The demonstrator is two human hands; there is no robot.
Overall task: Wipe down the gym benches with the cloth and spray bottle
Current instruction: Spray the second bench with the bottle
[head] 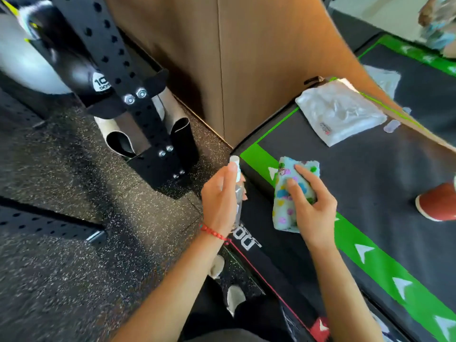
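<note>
Head view: spray bottle [238, 191] gripped upright in closed left hand [218, 201]; cloth [293, 193] pinned under spread right hand [313, 208] fingers, on bench [370, 183], just right of nozzle

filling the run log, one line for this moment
left hand: holds clear spray bottle | right hand: presses pastel patterned cloth on black green-striped bench

Single head-worn wide-angle view, looking forward and steeply down. Close range: forearms enter from bottom edge. Black padded bench with green arrow stripe [370, 183] fills right half, near-left corner mid-frame. Speckled black rubber floor [74, 243] fills left half. Brown panel wall [246, 58] top centre. No second view.
</note>
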